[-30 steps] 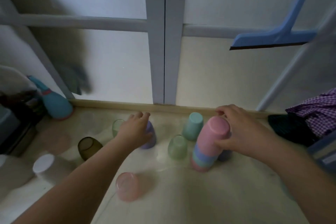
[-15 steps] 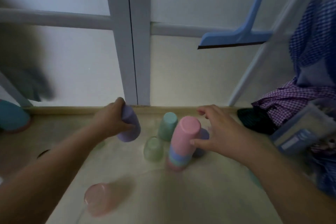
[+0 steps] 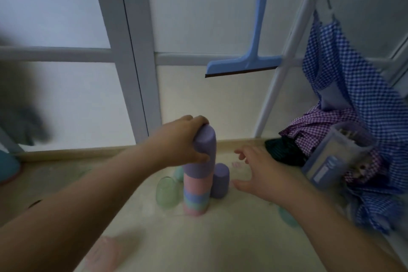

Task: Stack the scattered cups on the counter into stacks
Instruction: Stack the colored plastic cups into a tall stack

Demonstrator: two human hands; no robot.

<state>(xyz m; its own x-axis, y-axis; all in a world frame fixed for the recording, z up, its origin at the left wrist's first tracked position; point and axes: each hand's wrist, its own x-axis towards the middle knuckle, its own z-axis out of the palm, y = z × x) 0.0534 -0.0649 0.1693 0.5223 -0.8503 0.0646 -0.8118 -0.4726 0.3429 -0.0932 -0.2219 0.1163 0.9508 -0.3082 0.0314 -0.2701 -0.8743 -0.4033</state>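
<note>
The left hand (image 3: 181, 141) grips the purple cup (image 3: 204, 154) capping the upright stack (image 3: 197, 192). A second purple cup (image 3: 219, 181) stands upside down just left of the spread, empty right hand (image 3: 262, 172), the nearer one

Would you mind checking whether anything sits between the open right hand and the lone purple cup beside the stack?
Nothing visible does. The right hand is spread open just right of the purple cup, with only bare counter between them.
</note>
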